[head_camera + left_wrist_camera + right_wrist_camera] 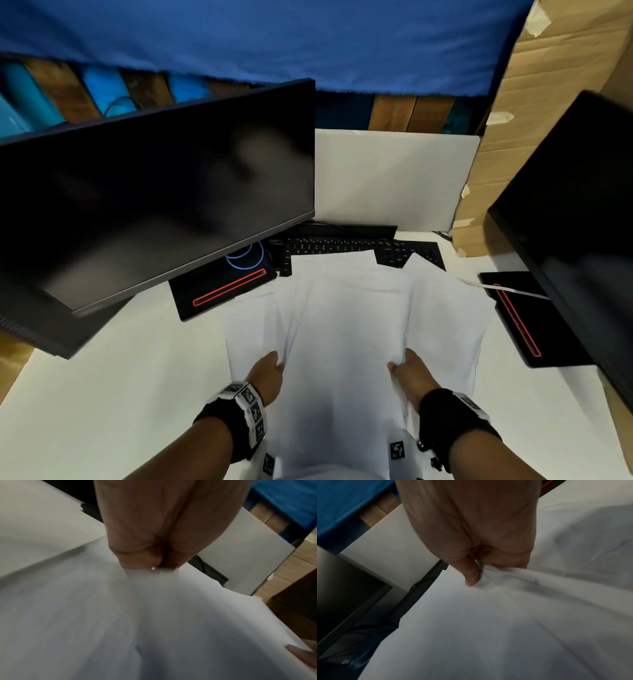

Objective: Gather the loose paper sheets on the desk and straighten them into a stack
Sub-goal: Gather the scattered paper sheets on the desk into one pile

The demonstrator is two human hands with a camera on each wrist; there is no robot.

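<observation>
Several white paper sheets (pixel 346 329) lie fanned and overlapping at the middle of the white desk (pixel 113 387), their far edges over the keyboard. My left hand (pixel 270 368) pinches the left side of the top sheets (pixel 154 615), thumb on top. My right hand (pixel 402 368) grips the right side, bunching the paper (pixel 505 615) between thumb and curled fingers. The held sheets bow upward between the two hands. More sheets spread out underneath to the left and right.
A dark monitor (pixel 150 192) leans over the desk's left, its base (pixel 222 291) behind the papers. A black keyboard (pixel 342 245) lies at the far edge of the sheets. Another monitor (pixel 575 222) and base (pixel 524 318) stand at the right, cardboard boxes (pixel 548 102) behind.
</observation>
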